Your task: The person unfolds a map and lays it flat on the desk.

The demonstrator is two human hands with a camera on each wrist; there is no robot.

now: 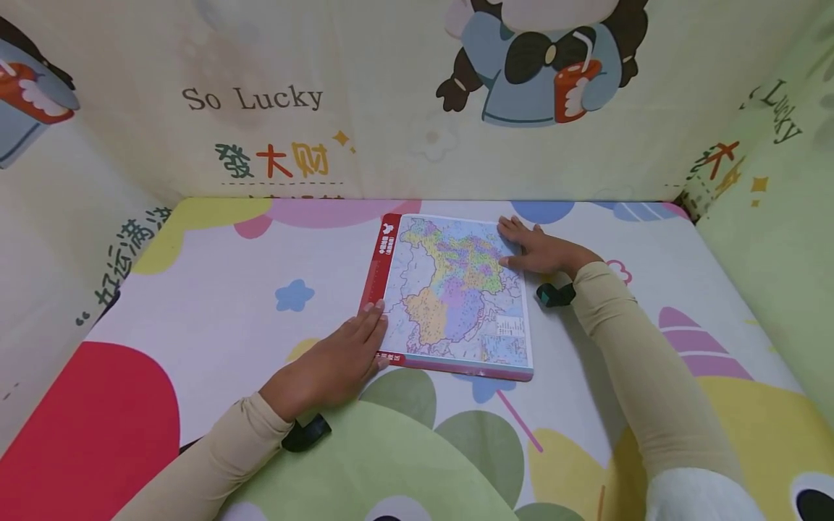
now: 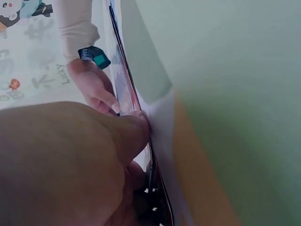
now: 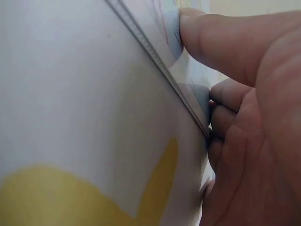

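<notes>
**Across a printed tablecloth (image 1: 221, 311): two flat hands on a map (image 1: 449, 304)**

At the map's near left corner, the left hand (image 1: 332, 365) lies with its fingers (image 1: 370, 322) straight and close together; it is spread flat, not wrapped around anything. Its thumb meets the near edge, as the left wrist view confirms. At the far right corner, the right hand (image 1: 547, 250) is likewise extended, its fingers and thumb (image 1: 512, 262) set apart and touching the map's right side; the right wrist view shows the fingertips along that thin edge.

Between the hands, the map lies flat near the middle of the table, with a red border (image 1: 376, 271) down its left side (the country printed on it appears turned sideways). Its small lettering is too fine to read.

Farther out, beige sleeves (image 1: 628, 362) cover both forearms, and a dark wristband shows at each wrist, one below the left hand (image 1: 306, 434) and one below the right (image 1: 556, 294). On the cloth are a blue flower (image 1: 295, 295) left of the map, a large red shape (image 1: 98, 420) at the left and a green rounded figure (image 1: 417, 463) at the near side. Behind the table, a pale wall hanging (image 1: 384, 137) carries the words "So Lucky" (image 1: 253, 99) and a cartoon figure (image 1: 521, 79) in blue with a red cup (image 1: 575, 92).
</notes>
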